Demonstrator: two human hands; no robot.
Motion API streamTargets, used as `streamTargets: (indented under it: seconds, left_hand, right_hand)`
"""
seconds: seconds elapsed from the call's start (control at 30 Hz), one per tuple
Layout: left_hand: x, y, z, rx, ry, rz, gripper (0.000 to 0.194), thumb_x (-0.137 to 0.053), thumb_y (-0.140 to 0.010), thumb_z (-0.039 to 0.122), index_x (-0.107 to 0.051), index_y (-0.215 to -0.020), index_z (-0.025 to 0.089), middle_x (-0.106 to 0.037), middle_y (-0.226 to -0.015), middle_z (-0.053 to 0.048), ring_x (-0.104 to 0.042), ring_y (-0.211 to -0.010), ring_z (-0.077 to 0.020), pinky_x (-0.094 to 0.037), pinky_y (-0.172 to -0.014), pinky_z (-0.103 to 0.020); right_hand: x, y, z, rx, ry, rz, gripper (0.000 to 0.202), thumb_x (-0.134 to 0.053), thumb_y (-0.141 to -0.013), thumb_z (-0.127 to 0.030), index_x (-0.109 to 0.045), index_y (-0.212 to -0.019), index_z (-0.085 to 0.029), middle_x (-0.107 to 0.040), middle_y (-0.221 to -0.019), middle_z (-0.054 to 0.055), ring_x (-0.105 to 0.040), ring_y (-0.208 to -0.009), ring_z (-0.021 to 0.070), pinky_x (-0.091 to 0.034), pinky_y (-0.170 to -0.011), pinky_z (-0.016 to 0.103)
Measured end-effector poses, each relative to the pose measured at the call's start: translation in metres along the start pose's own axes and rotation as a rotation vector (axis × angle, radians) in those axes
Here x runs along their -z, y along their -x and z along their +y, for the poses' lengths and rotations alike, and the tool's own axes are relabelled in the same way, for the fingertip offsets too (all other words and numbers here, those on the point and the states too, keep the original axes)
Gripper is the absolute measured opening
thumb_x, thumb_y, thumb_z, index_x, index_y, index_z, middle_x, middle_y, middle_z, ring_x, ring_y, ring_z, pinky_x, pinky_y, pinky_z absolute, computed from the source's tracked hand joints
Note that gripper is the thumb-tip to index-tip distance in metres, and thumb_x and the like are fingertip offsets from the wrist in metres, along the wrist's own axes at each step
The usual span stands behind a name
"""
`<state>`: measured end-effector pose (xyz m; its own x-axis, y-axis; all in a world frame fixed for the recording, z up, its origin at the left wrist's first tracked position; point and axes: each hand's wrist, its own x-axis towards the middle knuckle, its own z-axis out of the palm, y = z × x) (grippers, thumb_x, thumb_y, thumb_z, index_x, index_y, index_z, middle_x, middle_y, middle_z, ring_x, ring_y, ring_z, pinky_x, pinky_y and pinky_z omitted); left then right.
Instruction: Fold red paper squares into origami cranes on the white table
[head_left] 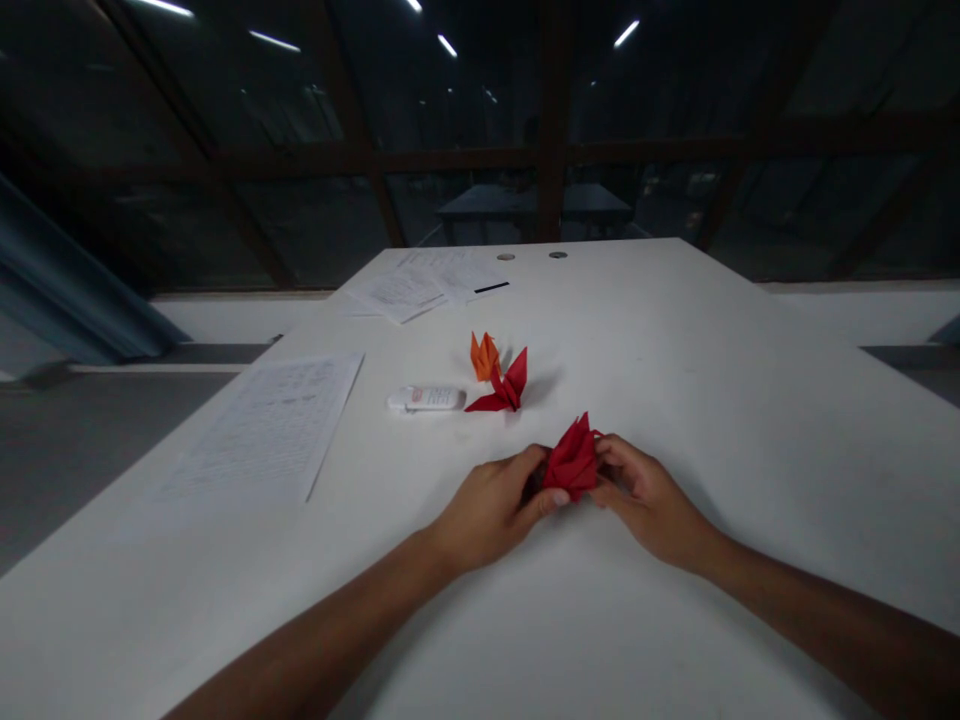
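I'm at a long white desk [675, 400] in what looks like an office or study room. Printed sheets [259, 420] lie on it, with more papers [420, 285] and a dark pen-like stick [491, 287] toward the far end, where two round fittings [505, 257] are set in the top. Big dark-framed windows [457, 100] reflect strip lights and a table, and a blue curtain [60, 270] hangs on my left.

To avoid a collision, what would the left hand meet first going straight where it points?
Past the red folded paper it holds, the left hand probably meets the right hand; depth is unclear.
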<state>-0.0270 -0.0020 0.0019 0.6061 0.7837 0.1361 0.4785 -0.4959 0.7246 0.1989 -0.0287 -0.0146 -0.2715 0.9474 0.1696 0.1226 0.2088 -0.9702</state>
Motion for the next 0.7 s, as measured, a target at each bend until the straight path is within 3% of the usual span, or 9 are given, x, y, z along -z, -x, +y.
streamTargets:
  seconds: [0.07, 0.13, 0.27, 0.37, 0.5, 0.7]
  left_hand:
    - [0.0007, 0.0017, 0.0028, -0.012, 0.107, 0.058, 0.047, -0.063, -0.095, 0.043, -0.053, -0.136, 0.022, -0.070, -0.105, -0.008, -0.063, -0.080, -0.0202, -0.045, -0.070, -0.029]
    - [0.0019, 0.0033, 0.0050, -0.052, 0.180, 0.119, 0.053, -0.065, -0.094, 0.039, -0.051, -0.142, 0.024, -0.065, -0.121, -0.012, -0.063, -0.090, -0.0222, -0.049, -0.073, -0.030]
    - [0.0047, 0.0060, 0.0049, -0.210, 0.140, 0.137, 0.029, -0.059, -0.097, 0.029, -0.068, -0.124, 0.024, -0.058, -0.125, -0.013, -0.059, -0.105, -0.0236, -0.052, -0.082, -0.032]
    - [0.0056, 0.0072, 0.0027, -0.282, 0.116, 0.094, 0.025, -0.059, -0.096, 0.024, -0.070, -0.119, 0.024, -0.054, -0.124, -0.011, -0.058, -0.100, -0.0197, -0.053, -0.079, -0.030]
    - [0.0053, 0.0064, 0.0007, -0.247, 0.148, 0.078, 0.022, -0.062, -0.093, 0.018, -0.071, -0.112, 0.023, -0.051, -0.124, -0.010, -0.056, -0.085, -0.0138, -0.048, -0.064, -0.024]
    - [0.0057, 0.0005, 0.0002, -0.153, 0.197, 0.192, 0.011, -0.062, -0.095, 0.022, -0.071, -0.101, 0.021, -0.056, -0.113, -0.008, -0.059, -0.102, -0.0181, -0.050, -0.081, -0.028]
  right_hand:
    - [-0.0004, 0.0011, -0.0016, -0.006, -0.015, -0.004, 0.010, -0.059, -0.097, -0.027, -0.061, -0.106, -0.024, -0.061, -0.088, 0.000, -0.059, -0.080, 0.0161, -0.047, -0.072, 0.028]
    - [-0.0006, 0.0015, -0.0031, -0.011, -0.019, -0.016, 0.009, -0.058, -0.096, -0.024, -0.061, -0.105, -0.023, -0.062, -0.091, 0.000, -0.059, -0.081, 0.0157, -0.046, -0.072, 0.027]
    - [-0.0010, 0.0003, -0.0038, -0.023, -0.022, -0.012, 0.007, -0.059, -0.097, -0.024, -0.062, -0.103, -0.022, -0.063, -0.090, 0.000, -0.058, -0.082, 0.0157, -0.044, -0.073, 0.028]
    - [-0.0015, -0.0011, -0.0022, -0.040, -0.046, 0.003, 0.010, -0.058, -0.099, -0.030, -0.062, -0.103, -0.022, -0.061, -0.084, -0.001, -0.055, -0.075, 0.0142, -0.042, -0.068, 0.027]
    - [-0.0019, -0.0014, -0.0003, -0.044, -0.073, 0.024, 0.014, -0.056, -0.101, -0.034, -0.061, -0.107, -0.023, -0.059, -0.081, -0.002, -0.051, -0.068, 0.0130, -0.041, -0.063, 0.027]
    - [-0.0034, 0.0014, 0.0040, -0.015, -0.105, 0.075, 0.034, -0.055, -0.102, -0.034, -0.047, -0.134, -0.029, -0.062, -0.095, 0.001, -0.057, -0.072, 0.0141, -0.046, -0.066, 0.030]
